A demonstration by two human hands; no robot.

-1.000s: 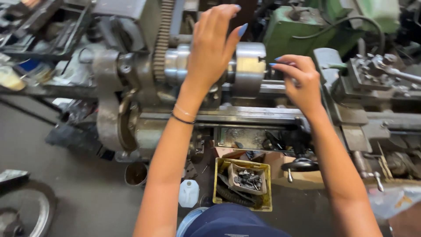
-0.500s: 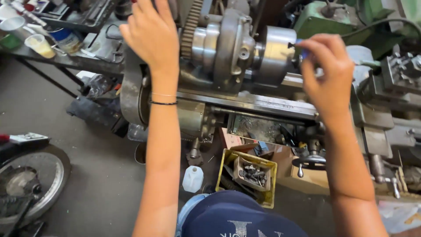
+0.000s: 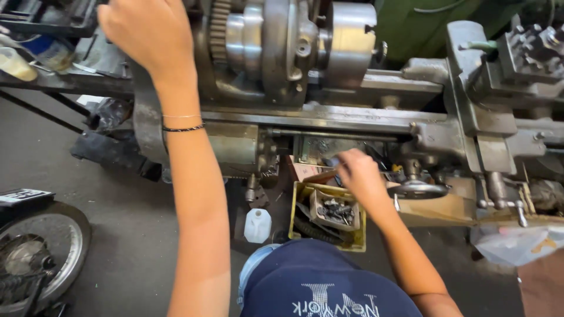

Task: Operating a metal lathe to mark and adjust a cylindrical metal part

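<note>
Nearest, the right hand (image 3: 358,173) reached down below the lathe bed (image 3: 329,117), just above the yellow bin (image 3: 301,196) of metal bits; its fingers were curled, though whether they gripped anything could not be told. Farther off, the left hand (image 3: 147,35) lay loosely open, resting on the lathe's headstock (image 3: 258,47) beside the gear (image 3: 218,29)

A small white plastic jug (image 3: 257,225) stands on the grey concrete floor (image 3: 117,235). A spoked motorcycle wheel with black tyre (image 3: 35,258) sits at lower left. A clear plastic cup of yellowish liquid (image 3: 14,63) rests on a dark metal shelf (image 3: 53,82) at upper left.
</note>
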